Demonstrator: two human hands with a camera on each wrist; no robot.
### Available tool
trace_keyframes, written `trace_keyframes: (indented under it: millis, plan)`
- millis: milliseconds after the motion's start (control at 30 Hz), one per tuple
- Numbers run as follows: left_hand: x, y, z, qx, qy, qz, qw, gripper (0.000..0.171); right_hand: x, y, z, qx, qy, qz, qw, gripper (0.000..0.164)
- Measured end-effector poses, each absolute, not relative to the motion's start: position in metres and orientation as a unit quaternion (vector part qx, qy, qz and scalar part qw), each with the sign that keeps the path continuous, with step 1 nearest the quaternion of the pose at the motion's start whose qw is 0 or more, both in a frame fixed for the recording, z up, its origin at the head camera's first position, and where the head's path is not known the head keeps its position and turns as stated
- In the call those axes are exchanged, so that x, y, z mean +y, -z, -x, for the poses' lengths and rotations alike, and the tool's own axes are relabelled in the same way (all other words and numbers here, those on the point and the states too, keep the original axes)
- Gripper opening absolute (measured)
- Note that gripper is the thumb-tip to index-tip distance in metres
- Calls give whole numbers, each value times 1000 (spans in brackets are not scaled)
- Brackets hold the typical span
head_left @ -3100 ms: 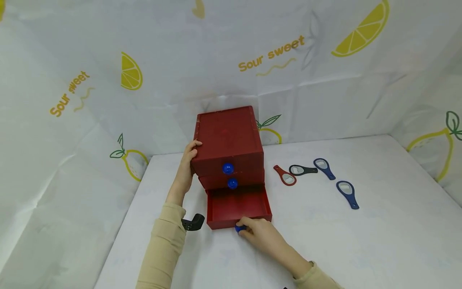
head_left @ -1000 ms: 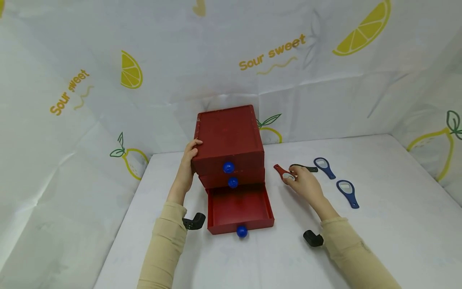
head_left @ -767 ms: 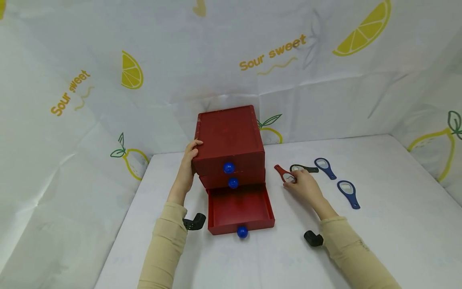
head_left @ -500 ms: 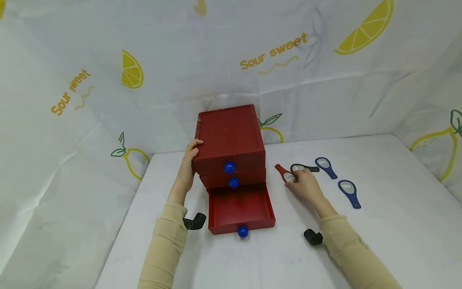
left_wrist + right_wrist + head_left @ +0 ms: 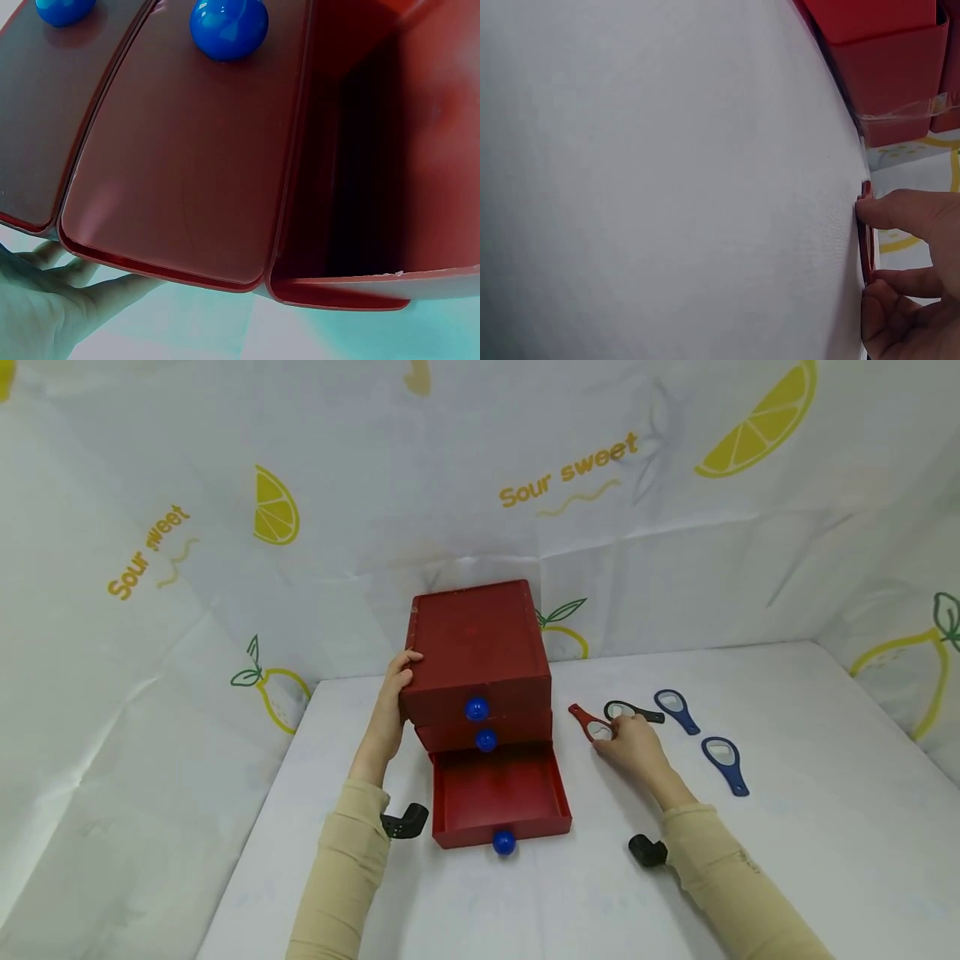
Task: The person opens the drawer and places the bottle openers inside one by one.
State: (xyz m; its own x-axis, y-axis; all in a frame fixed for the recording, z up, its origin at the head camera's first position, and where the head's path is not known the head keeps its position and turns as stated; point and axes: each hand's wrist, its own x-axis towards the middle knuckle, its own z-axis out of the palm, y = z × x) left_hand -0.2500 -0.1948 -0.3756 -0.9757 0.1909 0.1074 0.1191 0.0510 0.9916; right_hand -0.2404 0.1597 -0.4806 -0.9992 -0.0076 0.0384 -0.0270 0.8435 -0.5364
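On the table stands a red drawer cabinet (image 5: 480,639) with blue ball knobs. Its bottom drawer (image 5: 498,789) is pulled out, with nothing visible inside. My left hand (image 5: 386,706) rests on the cabinet's left side, fingertips over the top edge; the left wrist view shows its fingers fairly straight along that side. To the cabinet's right, my right hand (image 5: 636,747) pinches the rim of a red magnifying glass (image 5: 596,727) between thumb and fingers. The right wrist view shows the red magnifying glass (image 5: 867,238) edge-on, close to the table. A black magnifying glass (image 5: 641,713) lies just behind that hand.
Two blue magnifying glasses (image 5: 677,710) lie farther right on the white table (image 5: 825,827). A white cloth wall (image 5: 360,485) with lemon prints stands close behind the cabinet. A black device (image 5: 405,822) sits at the left wrist.
My right hand has let go of the bottom drawer's knob, moved right and back, and taken hold of the red magnifying glass. My left hand has stayed on the cabinet.
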Motion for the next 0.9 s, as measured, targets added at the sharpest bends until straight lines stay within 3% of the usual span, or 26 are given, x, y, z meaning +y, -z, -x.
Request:
trace_keyframes:
  millis: [133,367,733,900]
  plan:
    - [-195,376,249,724,-681,-108,26,34,160,480,242,-960,-280,-7,3,27]
    - [-195,376,250,724,-680,-112,24,34,160,481,242,-963,-270,-10,4,42]
    - [-194,376,250,725,-679,-108,27,32,164,474,239,-956,-292,5,-18,38]
    - [-194,375,249,726,-680,-105,26,33,170,466,236,-951,-310,-5,-19,49]
